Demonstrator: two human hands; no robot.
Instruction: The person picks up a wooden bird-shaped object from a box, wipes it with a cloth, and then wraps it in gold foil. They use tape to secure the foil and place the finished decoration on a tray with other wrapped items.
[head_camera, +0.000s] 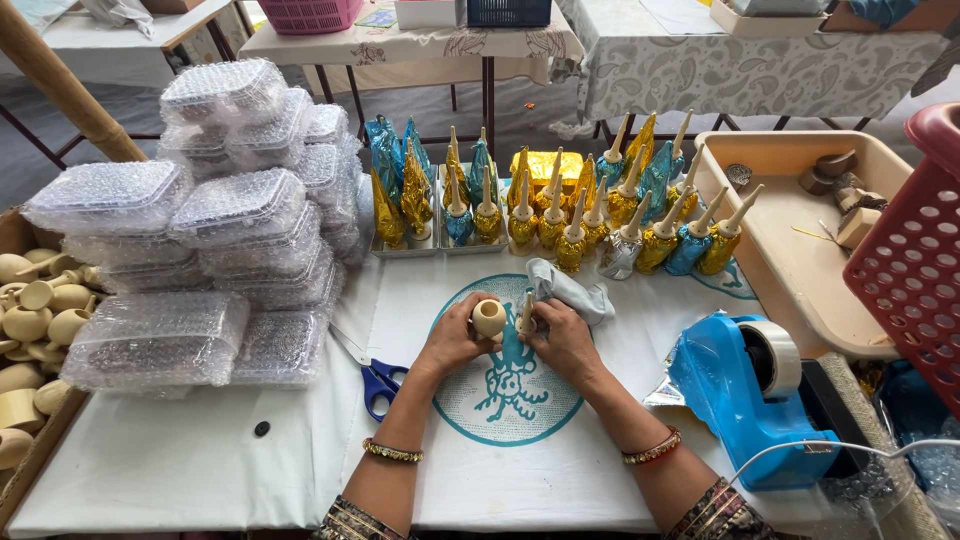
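Note:
My left hand (452, 338) grips a small round cream wooden pot (489, 317), its opening turned toward me. My right hand (565, 338) holds a slim cream wooden cone (527, 310) upright beside the pot, almost touching it. Both hands hover over a white cloth with a teal round print (505, 395). A crumpled piece of silver foil (570, 287) lies just behind my right hand. Rows of foil-wrapped pots with pointed tops (600, 225), gold, blue and silver, stand behind it.
Stacked bubble-wrapped boxes (220, 240) fill the left. A box of bare cream wooden pieces (30, 330) sits at the far left. Blue-handled scissors (378, 383) lie by my left wrist. A blue tape dispenser (750, 385), a beige tray (800, 270) and a red basket (915, 250) stand right.

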